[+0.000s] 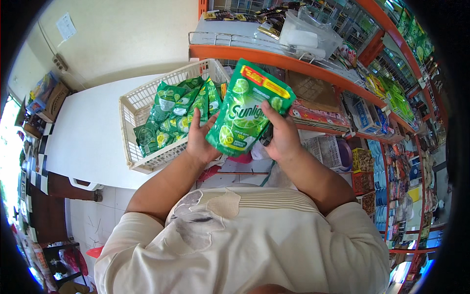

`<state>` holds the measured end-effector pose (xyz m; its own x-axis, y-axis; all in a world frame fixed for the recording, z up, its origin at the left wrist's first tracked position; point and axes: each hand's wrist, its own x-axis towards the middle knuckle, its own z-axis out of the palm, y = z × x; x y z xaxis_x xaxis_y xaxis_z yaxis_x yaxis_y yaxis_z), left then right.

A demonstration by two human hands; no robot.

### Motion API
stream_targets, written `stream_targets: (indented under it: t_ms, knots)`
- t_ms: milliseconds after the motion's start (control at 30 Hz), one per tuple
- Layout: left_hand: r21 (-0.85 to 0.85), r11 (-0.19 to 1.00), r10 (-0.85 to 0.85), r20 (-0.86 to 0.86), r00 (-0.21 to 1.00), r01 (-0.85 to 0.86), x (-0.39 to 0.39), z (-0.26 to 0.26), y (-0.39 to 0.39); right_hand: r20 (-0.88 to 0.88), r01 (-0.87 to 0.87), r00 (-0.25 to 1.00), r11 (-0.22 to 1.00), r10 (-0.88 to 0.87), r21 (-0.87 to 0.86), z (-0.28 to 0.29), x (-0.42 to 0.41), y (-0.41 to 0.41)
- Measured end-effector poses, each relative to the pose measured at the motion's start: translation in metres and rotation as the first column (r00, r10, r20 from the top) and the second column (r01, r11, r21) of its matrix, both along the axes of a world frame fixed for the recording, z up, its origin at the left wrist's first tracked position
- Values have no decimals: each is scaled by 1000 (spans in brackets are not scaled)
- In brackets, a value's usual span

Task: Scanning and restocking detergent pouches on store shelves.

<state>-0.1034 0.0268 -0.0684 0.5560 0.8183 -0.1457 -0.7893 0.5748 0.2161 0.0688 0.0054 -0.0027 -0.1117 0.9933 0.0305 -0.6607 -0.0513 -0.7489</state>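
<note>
My right hand [282,137] grips a green Sunlight dish-soap refill pouch [244,110] by its right side, thumb on the printed front. The pouch is tilted, its front turned up towards me. My left hand [202,141] is at the pouch's lower left edge, fingers apart; the pouch covers part of it, so contact is hard to judge. Behind the left hand, a cream plastic basket [137,163] holds several similar green pouches [167,97], piled loosely and leaning on one another.
The basket stands on a white table [84,136] against the wall. An orange-edged metal shelf [257,55] rises just beyond the pouch, bearing sachets and a clear plastic container [308,35]. Stocked shelves [400,183] run down the right side. Cardboard boxes [53,101] sit far left.
</note>
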Motion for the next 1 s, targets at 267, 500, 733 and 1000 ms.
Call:
stream_targets:
  t_ms: [267,500,733,1000]
  knots:
    - [213,939,-329,319,889,271,5,-6,-20,1,56,998,923,-60,-380,-9,21,12]
    - [190,939,-343,440,830,287,0,4,-17,841,-356,378,777,-388,519,-7,-3,4]
    - [252,943,-282,258,924,217,-11,-2,-12,917,-879,346,273,-201,391,8,17,-19]
    - [264,919,-345,176,922,293,-3,16,-18,696,-161,403,703,-594,693,6,53,7]
